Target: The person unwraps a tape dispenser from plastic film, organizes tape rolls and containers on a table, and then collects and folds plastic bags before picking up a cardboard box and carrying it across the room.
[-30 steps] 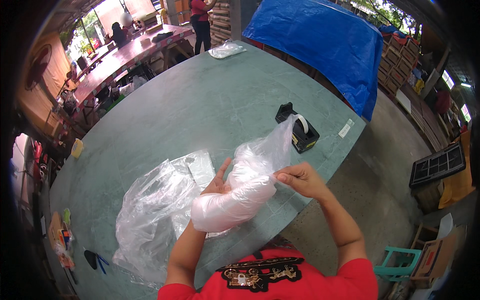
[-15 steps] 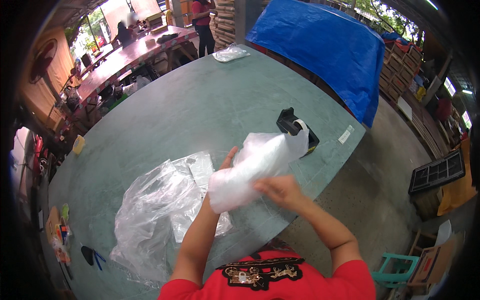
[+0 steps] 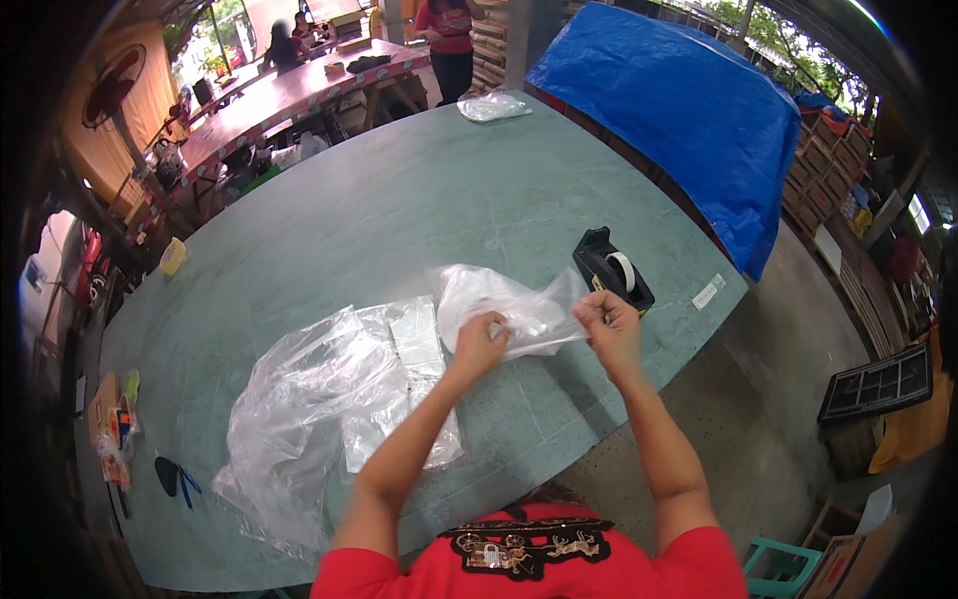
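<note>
Nearby, both hands pinched a clear plastic bag (image 3: 509, 309) above the green table (image 3: 399, 210): left hand (image 3: 482, 342) gripped its middle, right hand (image 3: 609, 324) its end. Light, limp, slippery film; best held at bunched edges. Beyond sat a tape dispenser (image 3: 612, 271).

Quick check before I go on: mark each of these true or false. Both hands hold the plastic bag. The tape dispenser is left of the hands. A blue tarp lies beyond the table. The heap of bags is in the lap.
1. Both the left hand and right hand hold the plastic bag: true.
2. The tape dispenser is left of the hands: false, it stands right of them.
3. A blue tarp lies beyond the table: true.
4. The heap of bags is in the lap: false, it lies on the table.
</note>
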`<action>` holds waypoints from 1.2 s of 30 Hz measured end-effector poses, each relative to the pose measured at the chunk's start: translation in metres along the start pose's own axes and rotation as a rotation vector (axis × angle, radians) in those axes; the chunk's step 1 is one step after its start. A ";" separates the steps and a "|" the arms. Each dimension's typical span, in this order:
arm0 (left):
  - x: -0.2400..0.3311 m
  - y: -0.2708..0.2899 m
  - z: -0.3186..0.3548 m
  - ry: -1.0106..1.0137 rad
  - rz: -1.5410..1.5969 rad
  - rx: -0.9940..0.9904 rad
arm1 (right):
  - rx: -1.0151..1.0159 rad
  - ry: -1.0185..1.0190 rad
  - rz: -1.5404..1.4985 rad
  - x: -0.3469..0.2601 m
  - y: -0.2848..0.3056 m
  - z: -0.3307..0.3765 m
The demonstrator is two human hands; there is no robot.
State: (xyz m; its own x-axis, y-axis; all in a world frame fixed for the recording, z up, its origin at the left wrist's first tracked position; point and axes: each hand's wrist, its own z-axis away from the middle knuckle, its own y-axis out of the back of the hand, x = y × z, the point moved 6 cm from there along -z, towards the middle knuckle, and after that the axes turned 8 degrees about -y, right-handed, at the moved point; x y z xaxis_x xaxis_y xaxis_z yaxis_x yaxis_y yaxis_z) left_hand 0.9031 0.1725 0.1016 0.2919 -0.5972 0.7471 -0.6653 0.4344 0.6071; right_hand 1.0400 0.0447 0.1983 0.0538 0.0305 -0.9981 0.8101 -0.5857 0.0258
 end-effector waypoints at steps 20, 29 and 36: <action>0.070 0.198 -0.166 -0.305 -0.253 0.398 | 0.151 0.248 0.160 -0.120 0.026 -0.294; 0.070 0.197 -0.212 -0.455 -0.626 0.484 | 0.306 0.569 0.860 -0.124 0.016 -0.348; 0.018 0.161 -0.064 -0.331 -0.631 -0.086 | -0.547 -0.109 1.070 0.022 -0.029 -0.286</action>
State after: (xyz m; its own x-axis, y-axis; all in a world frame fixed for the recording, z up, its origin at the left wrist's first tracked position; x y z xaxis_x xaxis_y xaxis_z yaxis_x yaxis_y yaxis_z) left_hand 0.8449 0.2746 0.2303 0.3704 -0.9193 0.1333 -0.3774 -0.0178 0.9259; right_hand 1.1847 0.2936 0.1921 0.8208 -0.3446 -0.4555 0.5270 0.1490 0.8367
